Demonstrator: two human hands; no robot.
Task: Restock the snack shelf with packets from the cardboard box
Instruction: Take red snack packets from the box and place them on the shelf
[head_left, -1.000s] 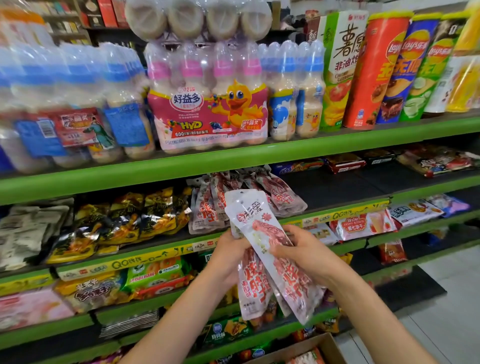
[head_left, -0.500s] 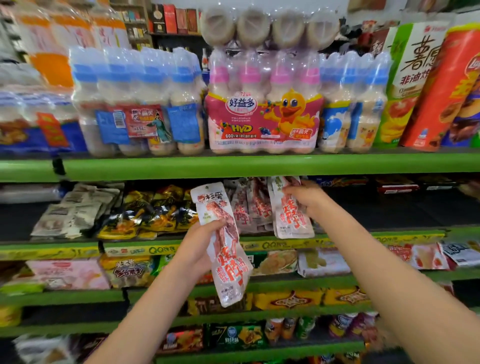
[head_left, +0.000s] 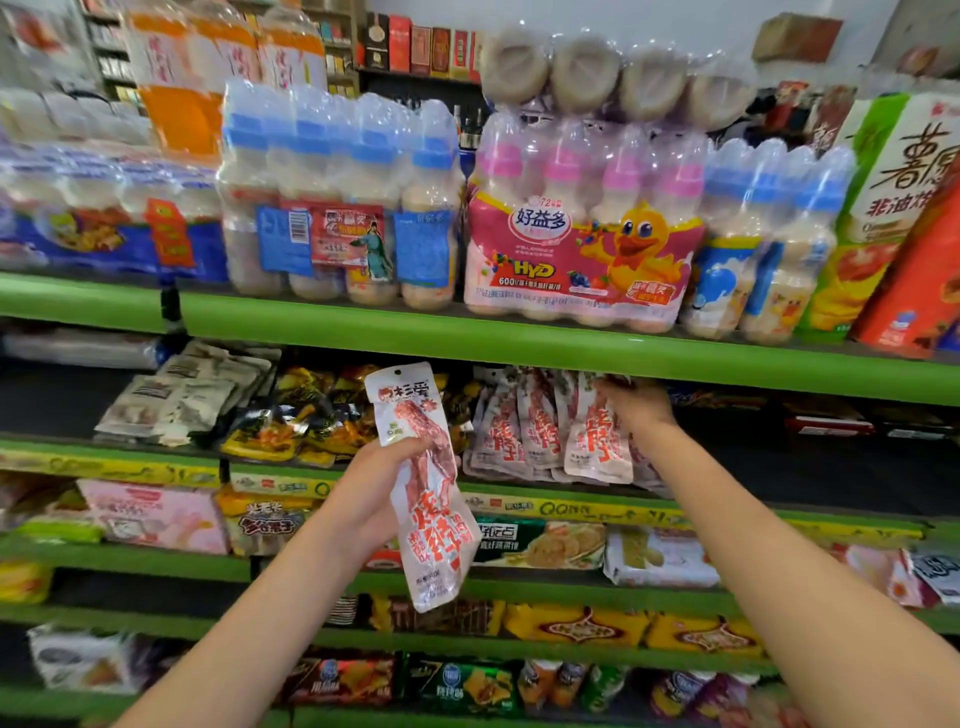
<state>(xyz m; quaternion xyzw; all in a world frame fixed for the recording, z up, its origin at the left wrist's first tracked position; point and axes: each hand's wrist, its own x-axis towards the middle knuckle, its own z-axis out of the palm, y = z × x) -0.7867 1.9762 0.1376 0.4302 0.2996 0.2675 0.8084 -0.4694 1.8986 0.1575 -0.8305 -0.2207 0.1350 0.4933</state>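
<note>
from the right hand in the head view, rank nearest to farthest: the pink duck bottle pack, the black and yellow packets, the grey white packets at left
Measured from the right hand:
1. Pink duck bottle pack, one shelf up, just above it.
2. Black and yellow packets, same shelf, to the left.
3. Grey white packets, same shelf, farthest left.

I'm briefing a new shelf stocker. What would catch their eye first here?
Centre frame, the left hand holds up a long white-and-red snack packet. To its right, the right hand sets a matching packet among the row under the green shelf edge. Above stands the pink duck bottle pack.
</note>
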